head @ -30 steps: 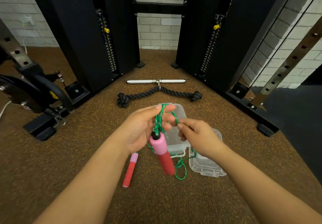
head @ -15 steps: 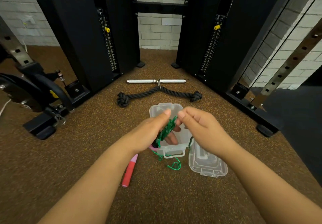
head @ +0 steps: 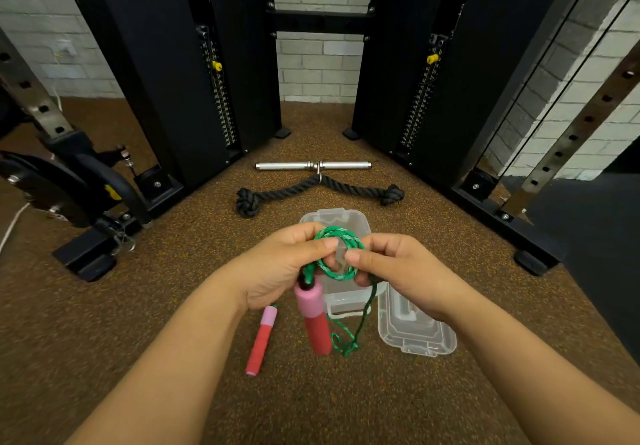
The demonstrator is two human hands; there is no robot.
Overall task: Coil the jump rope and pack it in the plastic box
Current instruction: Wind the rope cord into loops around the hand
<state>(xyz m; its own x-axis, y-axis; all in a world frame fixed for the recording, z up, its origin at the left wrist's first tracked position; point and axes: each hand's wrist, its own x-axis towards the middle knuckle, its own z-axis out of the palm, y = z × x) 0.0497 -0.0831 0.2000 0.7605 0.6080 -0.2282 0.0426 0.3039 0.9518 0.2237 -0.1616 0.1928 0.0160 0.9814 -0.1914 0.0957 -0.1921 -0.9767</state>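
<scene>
Pinching the green rope coil (head: 338, 254) between them, left hand (head: 277, 268) and right hand (head: 408, 271) fingers clamp its opposite sides.

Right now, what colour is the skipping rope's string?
Green, flecked with lighter green; the head view shows it best.

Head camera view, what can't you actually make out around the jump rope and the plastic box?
- Plastic box interior: mostly covered by both hands and the green rope coil.
- How many loops the coil has: strands overlap, fingers cover part.
- Rope's path to the floor handle: hidden behind the left hand.
</scene>
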